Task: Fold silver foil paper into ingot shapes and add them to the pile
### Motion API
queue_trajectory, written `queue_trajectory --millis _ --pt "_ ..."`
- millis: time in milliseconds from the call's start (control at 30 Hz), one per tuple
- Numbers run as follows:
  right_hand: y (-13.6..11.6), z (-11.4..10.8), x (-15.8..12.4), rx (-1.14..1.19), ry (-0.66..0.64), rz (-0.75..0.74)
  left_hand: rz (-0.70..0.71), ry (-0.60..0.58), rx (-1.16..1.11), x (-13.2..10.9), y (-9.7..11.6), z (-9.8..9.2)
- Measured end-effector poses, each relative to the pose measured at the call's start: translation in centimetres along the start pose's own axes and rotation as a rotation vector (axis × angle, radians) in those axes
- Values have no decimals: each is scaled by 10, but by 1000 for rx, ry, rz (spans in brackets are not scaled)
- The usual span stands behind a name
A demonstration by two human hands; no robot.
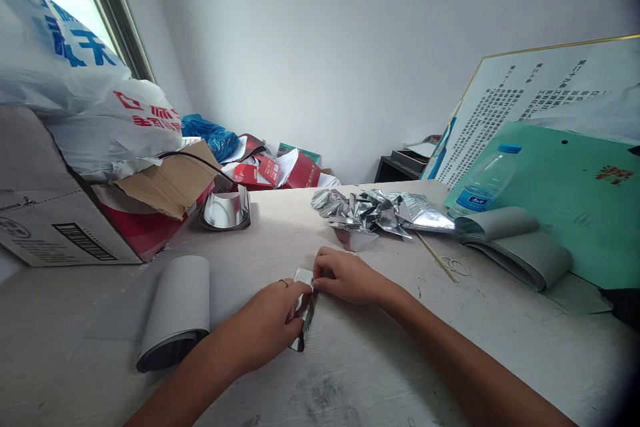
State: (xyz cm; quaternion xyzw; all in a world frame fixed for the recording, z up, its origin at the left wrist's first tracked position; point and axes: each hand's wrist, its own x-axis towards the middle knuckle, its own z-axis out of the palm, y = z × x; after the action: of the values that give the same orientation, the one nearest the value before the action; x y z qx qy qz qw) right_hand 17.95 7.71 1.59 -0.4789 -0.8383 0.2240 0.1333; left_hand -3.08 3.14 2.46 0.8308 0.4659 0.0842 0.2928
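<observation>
My left hand (pixel 265 323) and my right hand (pixel 347 278) meet over the pale wooden table (pixel 400 353), both pinching a narrow folded piece of silver foil (pixel 304 307). Its lower end sticks out below my left fingers. Beyond my hands lies a heap of crumpled, folded silver foil pieces (pixel 375 211). To my left, a curved silver foil form (pixel 225 209) stands on the table. A grey-backed paper roll (pixel 175 310) lies close to my left forearm. Several curled grey sheets (pixel 520 247) rest to my right.
A wooden stick (pixel 437 257) and rubber bands (pixel 457 267) lie on the table. A plastic water bottle (pixel 485 180) rests on a green board (pixel 575 200). A cardboard box (pixel 50 227) and plastic bags (pixel 100 107) crowd the left, with a printed board (pixel 520 107) at right.
</observation>
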Motion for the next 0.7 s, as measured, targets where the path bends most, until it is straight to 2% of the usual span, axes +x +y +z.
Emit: queue_trajectory --millis 700 --pt "-7 3 0 -35 84 56 49 -26 78 3 -1 1"
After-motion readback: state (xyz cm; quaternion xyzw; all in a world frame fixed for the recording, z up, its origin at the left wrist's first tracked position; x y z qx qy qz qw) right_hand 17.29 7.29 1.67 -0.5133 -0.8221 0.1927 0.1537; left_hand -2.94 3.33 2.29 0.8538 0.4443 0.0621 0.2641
